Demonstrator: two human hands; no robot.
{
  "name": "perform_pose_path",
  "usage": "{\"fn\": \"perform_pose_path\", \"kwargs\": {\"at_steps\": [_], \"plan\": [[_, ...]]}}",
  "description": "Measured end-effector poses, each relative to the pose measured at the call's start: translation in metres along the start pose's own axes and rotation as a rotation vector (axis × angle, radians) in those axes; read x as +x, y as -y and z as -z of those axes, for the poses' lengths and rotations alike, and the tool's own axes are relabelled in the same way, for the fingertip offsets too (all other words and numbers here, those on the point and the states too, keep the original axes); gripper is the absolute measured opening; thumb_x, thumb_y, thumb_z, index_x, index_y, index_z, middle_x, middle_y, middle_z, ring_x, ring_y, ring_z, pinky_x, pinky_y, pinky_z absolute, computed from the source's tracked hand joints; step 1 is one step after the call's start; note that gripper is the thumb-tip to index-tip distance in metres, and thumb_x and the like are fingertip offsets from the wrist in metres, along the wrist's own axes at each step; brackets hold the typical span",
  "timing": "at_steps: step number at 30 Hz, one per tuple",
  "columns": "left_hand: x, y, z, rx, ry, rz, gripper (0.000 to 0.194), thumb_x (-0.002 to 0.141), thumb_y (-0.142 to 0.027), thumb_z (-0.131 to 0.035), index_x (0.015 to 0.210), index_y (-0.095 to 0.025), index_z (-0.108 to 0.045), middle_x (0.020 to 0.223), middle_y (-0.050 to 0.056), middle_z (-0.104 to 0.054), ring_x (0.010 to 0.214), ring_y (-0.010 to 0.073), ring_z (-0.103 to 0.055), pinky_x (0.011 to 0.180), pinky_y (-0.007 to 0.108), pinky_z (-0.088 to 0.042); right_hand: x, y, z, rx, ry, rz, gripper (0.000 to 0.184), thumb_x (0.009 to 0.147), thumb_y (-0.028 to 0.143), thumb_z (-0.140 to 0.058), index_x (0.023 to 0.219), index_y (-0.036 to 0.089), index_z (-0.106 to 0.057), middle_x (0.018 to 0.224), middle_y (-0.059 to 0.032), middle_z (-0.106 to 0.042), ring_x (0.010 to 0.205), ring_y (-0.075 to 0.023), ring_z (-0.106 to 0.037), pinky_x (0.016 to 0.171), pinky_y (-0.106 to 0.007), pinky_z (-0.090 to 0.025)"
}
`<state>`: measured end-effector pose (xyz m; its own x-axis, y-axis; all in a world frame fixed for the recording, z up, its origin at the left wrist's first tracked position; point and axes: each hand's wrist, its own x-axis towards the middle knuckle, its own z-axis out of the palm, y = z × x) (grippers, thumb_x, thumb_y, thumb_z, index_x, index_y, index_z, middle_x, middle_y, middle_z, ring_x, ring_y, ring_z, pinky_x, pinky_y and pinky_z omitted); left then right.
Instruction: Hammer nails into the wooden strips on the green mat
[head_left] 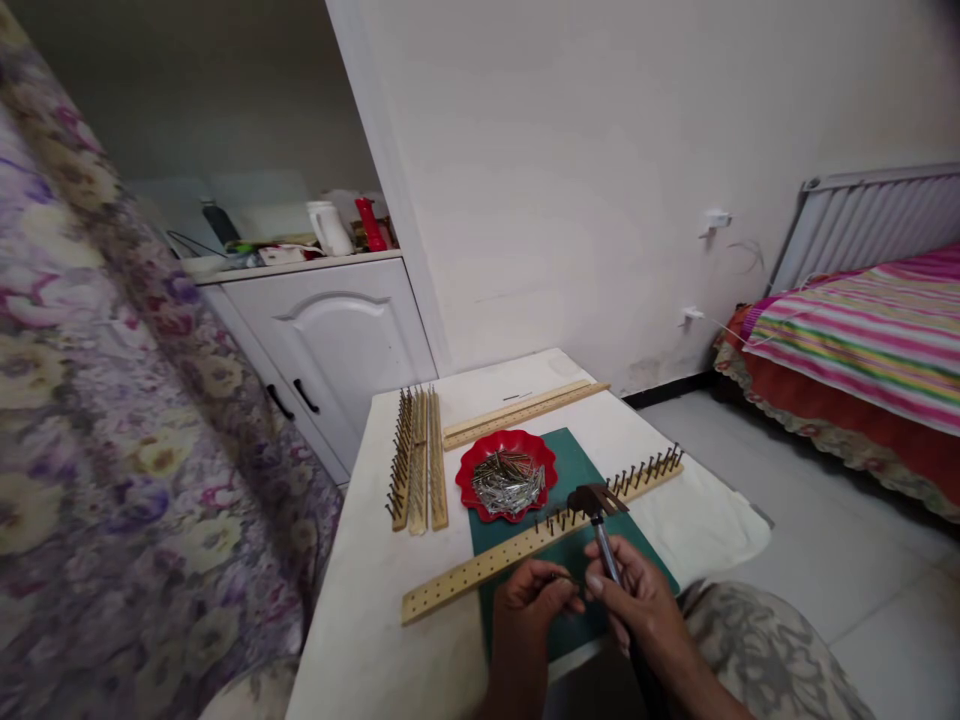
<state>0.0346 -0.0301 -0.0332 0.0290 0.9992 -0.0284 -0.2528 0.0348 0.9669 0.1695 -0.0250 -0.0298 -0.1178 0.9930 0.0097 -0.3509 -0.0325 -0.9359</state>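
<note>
My right hand [637, 590] is closed round a claw hammer [606, 545], its dark head raised over the wooden strip. My left hand [534, 592] pinches what looks like a dark nail [564, 576], mostly covered by the fingers, close to my right fingertips. Just beyond both hands lies a wooden strip [480, 567] with rows of holes. Dark nails [634, 475] stand upright along its right part, while its left part shows bare holes. Under the strip is a green mat [517, 590]. A red scalloped dish [466, 480] holds many loose silver and dark nails.
Several nail-studded strips [439, 500] stand at the table's left side. More wooden strips [517, 412] lie at the back, with a couple of loose nails beyond them. The white-covered table [360, 620] meets the wall; a cabinet [345, 350] is left, a bed [862, 330] right.
</note>
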Motion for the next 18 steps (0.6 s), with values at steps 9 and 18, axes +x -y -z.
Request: {"fn": "perform_pose_path", "kwargs": {"at_steps": [9, 18], "plan": [[0.016, -0.018, 0.025, 0.364, -0.158, -0.112, 0.016, 0.073, -0.032, -0.059, 0.074, -0.015, -0.062, 0.062, -0.001, -0.061, 0.062, 0.0132, -0.056, 0.062, 0.023, -0.043, -0.003, 0.003, 0.001, -0.102, -0.011, -0.015, 0.028, 0.08, 0.041, -0.058, 0.094, 0.019, -0.048, 0.061, 0.0067, -0.056, 0.026, 0.0014, -0.033, 0.025, -0.01, -0.024], [0.041, -0.012, 0.032, 0.835, -0.147, -0.341, 0.019, 0.079, -0.032, -0.05, 0.072, -0.018, -0.062, 0.07, 0.0, -0.06, 0.067, 0.0143, -0.056, 0.062, 0.023, -0.042, -0.006, 0.006, 0.004, -0.092, 0.013, -0.02, 0.025, 0.084, 0.04, -0.053, 0.097, 0.019, -0.047, 0.055, 0.0072, -0.054, 0.027, 0.0004, -0.031, 0.027, -0.01, -0.02]]}}
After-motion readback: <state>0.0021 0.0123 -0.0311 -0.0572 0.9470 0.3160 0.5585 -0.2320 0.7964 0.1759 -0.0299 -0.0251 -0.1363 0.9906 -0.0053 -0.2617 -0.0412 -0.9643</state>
